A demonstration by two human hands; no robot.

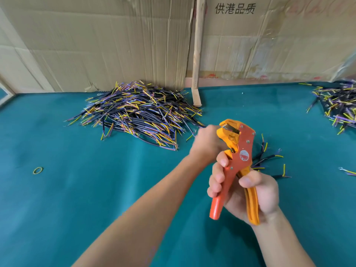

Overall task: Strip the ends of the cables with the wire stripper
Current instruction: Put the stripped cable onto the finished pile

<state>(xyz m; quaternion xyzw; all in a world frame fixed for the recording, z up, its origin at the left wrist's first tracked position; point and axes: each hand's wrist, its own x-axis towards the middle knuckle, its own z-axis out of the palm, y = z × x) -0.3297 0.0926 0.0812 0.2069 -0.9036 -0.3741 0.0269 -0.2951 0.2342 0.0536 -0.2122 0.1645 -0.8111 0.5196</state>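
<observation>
Right hand [248, 191] grips the wire stripper [236, 166] upright above the green worktop [96, 189], fingers curled round the red handle, palm and thumb against the yellow one. Left hand [205, 145] is fisted just left of the stripper head; whether its grip holds a cable cannot be told. Cable pile [138, 116] lies far left, loose cables [269, 160] just right of the stripper.

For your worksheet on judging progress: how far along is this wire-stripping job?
Done: unclear; the big heap of black cables with yellow and purple cores cannot be read as stripped or not. In hand: the right hand grips the orange and yellow wire stripper, while the left hand is curled beside its head, its contents hidden. Left: likely the few loose cables behind the tool and the right-edge pile.
</observation>
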